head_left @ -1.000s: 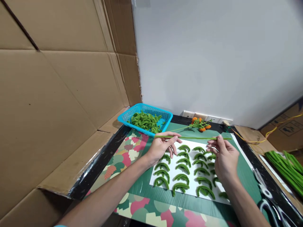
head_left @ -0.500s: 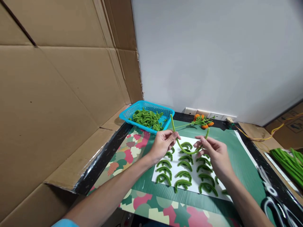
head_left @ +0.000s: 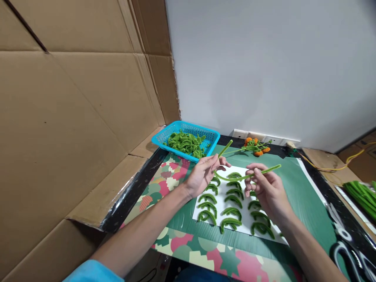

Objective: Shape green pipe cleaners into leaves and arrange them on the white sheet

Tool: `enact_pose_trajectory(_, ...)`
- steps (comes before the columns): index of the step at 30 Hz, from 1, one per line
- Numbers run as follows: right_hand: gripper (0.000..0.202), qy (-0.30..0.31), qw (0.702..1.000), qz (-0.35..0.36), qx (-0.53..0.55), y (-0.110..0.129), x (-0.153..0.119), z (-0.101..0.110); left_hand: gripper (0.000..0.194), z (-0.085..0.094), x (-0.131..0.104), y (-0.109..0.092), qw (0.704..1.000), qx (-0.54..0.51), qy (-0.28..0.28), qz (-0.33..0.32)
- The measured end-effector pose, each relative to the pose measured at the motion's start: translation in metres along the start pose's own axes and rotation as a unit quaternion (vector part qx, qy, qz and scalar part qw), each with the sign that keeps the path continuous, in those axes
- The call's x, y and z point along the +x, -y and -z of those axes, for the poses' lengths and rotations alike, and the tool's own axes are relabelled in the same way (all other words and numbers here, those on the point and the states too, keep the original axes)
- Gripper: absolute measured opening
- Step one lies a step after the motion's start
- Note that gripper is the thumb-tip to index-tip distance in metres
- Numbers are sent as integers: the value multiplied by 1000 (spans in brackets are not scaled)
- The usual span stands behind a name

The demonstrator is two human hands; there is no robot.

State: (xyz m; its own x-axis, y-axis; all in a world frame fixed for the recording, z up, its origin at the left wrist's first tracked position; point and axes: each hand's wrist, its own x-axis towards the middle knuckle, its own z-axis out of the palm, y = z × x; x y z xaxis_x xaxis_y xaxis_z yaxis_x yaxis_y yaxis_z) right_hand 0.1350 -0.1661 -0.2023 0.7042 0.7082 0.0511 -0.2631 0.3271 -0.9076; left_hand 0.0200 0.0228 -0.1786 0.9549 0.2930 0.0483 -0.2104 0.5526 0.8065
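Fuzzy green stem point(head_left: 235, 179), raised between both hands above the white sheet point(head_left: 219, 199): straight a second earlier, a deep U half a second earlier, now an open hook with a broad lower curve, one end up past the left fingers, the other out to the right. Judged meaning: bend still changeable, final shape apparently not yet set. Left to right: one large cardboard panel point(head_left: 73, 117); one blue basket point(head_left: 176, 152) with a tangled heap of green pieces point(head_left: 186, 143), too entwined for a count; one multicoloured patterned sheet point(head_left: 164, 188). Left hand point(head_left: 202, 176): thumb and finger closed lightly on the stem, remaining fingers loosely extended. Beneath, on the white sheet, arched green groups point(head_left: 232, 209) in columns: five visible at left, six in the middle, at least four at right, plus one partial edge by the right wrist; full total hidden. Right hand point(head_left: 270, 190): thumb and forefinger in a pinch on the stem, other fingers half curled. Behind, four wall plates point(head_left: 273, 140) and about four orange flower heads point(head_left: 258, 153). Far right: scissors point(head_left: 337, 219), apparently two pairs, overlapping; one bundle of straight green stems point(head_left: 361, 196), individually uncountable.
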Motion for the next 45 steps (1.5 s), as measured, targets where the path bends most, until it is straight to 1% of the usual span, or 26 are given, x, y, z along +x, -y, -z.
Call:
enact_pose_trajectory(3,39,-87,995,46,8,2,5,7,50,0,0,0,1000,2,11,15)
enact_pose_trajectory(4,39,-106,993,56,3,3,6,10,50,0,0,0,1000,4,13,17)
enact_pose_trajectory(6,41,-118,991,58,-15,4,8,15,48,0,-1,-1,1000,6,16,16)
enact_pose_trajectory(9,44,-85,995,25,-38,5,8,14,46,0,-2,-2,1000,10,24,17)
enact_pose_trajectory(12,41,-38,998,-6,-46,2,2,4,44,0,-2,-3,997,38,52,32)
enact_pose_trajectory(16,39,9,998,-24,-61,-8,-8,-9,40,1,-2,-3,996,54,59,37)
enact_pose_trajectory(19,38,32,997,-28,-61,-13,-13,-14,31,2,-2,-2,992,67,76,69)
enact_pose_trajectory(21,37,31,997,-18,-66,-12,-14,-16,33,2,-2,-2,984,107,96,106)
enact_pose_trajectory(23,36,28,996,-2,-79,-8,-14,-17,39,2,-2,-2,974,149,115,126)
enact_pose_trajectory(24,35,28,996,6,-86,-5,-14,-17,42,2,-2,-2,971,163,118,128)
enact_pose_trajectory(26,35,27,995,16,-99,-1,-13,-18,46,3,-2,-2,969,183,106,124)
enact_pose_trajectory(28,36,22,994,16,-108,2,-12,-18,50,4,-2,-1,968,202,87,122)
enact_pose_trajectory(30,38,16,994,12,-110,2,-11,-19,51,4,-1,-1,965,217,81,126)
enact_pose_trajectory(33,38,12,994,16,-109,0,-9,-18,51,4,-1,0,961,228,88,132)
enact_pose_trajectory(38,29,6,993,42,-114,-6,-9,-13,53,2,-4,-1,953,238,112,153)
enact_pose_trajectory(45,28,-13,994,55,-98,-7,-9,-14,52,4,-5,-5,944,267,117,154)
